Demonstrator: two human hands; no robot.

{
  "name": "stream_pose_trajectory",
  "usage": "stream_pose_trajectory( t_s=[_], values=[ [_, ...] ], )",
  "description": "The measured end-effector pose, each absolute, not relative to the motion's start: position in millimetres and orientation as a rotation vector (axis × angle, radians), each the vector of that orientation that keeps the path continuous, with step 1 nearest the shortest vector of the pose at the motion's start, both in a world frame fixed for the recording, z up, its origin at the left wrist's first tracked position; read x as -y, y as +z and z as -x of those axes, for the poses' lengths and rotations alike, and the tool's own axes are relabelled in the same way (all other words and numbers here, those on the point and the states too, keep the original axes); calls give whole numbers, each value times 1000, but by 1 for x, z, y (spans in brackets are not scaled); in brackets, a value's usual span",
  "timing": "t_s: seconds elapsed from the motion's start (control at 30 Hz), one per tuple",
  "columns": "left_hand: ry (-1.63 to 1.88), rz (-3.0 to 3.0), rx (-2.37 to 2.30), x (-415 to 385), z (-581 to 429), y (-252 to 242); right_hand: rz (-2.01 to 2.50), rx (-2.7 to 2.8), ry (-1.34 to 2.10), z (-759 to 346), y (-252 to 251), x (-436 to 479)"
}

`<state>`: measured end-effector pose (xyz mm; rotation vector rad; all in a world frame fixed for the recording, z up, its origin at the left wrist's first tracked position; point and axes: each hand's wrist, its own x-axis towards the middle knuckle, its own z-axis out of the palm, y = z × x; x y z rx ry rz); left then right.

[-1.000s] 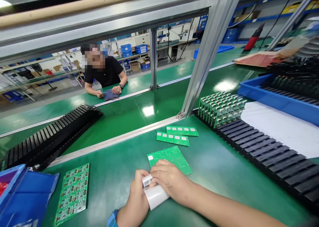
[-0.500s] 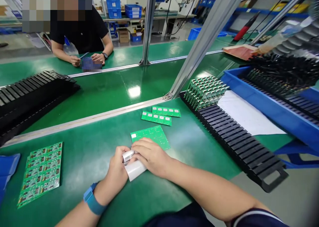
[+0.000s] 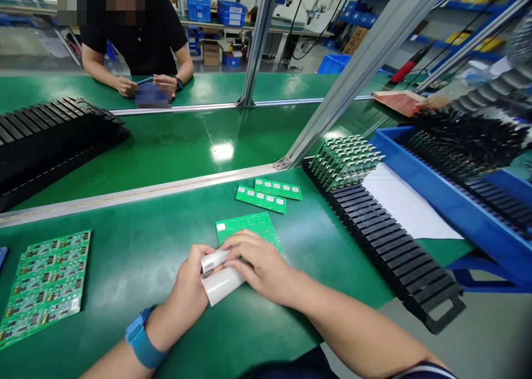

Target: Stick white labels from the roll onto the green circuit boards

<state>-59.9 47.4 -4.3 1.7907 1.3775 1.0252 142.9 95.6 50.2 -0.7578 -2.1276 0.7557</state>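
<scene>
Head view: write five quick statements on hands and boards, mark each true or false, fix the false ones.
1. Left hand and right hand both hold the white strip. True.
2. The blue wristband is on the right wrist. False: the blue wristband is on the left.
3. Two narrow boards lie beyond the wide board. True.
4. Standing boards fill the rack's near end. False: far end.
5. The white sheet lies left of the rack. False: right.
</scene>
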Motion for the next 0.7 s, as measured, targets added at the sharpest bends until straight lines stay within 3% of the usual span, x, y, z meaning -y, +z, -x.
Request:
stream_pose_trajectory(
  t_s=[0.3,0.7],
  values=[
    [1043,-2159,-998,-44,60,-8,1206,1972,1188,-167,39,-181],
    [902,-2091,-1015,-42,63,-14,1160,2267,1147,-155,29,-189]
  ],
)
